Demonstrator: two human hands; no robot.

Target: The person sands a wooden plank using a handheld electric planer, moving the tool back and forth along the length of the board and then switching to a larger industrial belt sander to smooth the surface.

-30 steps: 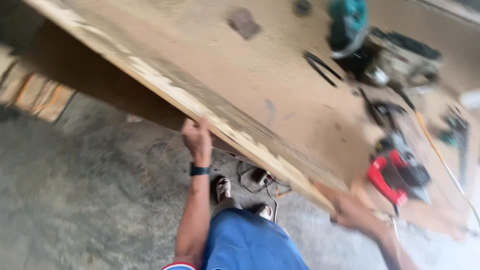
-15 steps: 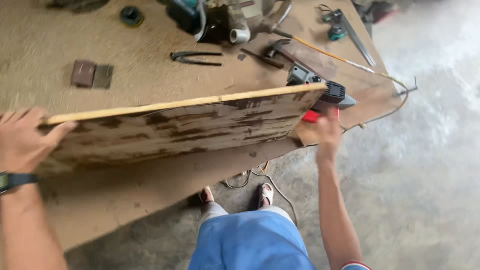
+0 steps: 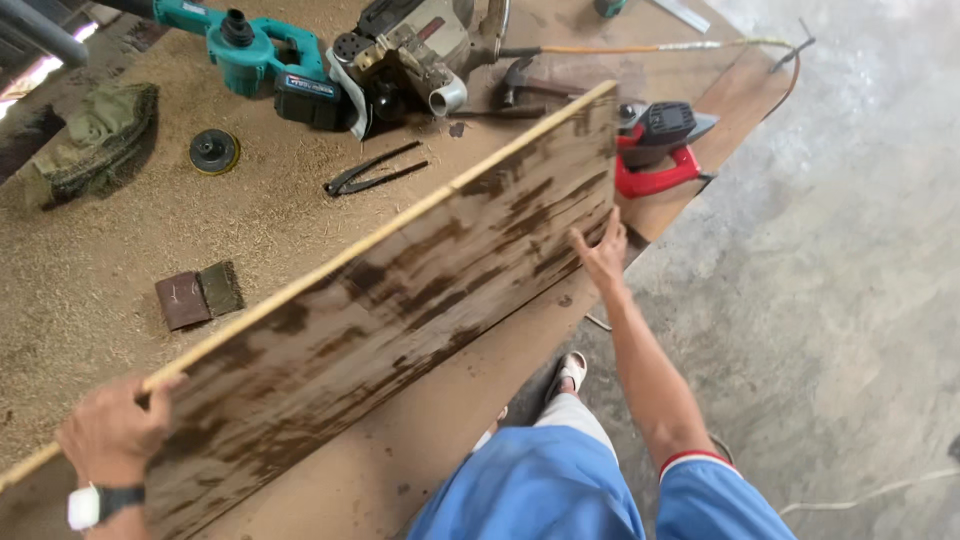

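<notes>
Both hands hold the stained plywood board [image 3: 400, 300] on edge over the workbench [image 3: 100, 260]: left hand [image 3: 115, 430] curled over its upper edge, right hand [image 3: 603, 255] flat against its far end. Beyond the right hand lie a red power tool [image 3: 655, 150] and open concrete floor [image 3: 840, 250].

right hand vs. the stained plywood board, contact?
Touching. The head view shows the right hand pressed with its fingers flat against the face of the board near its far end, with no gap between them.
</notes>
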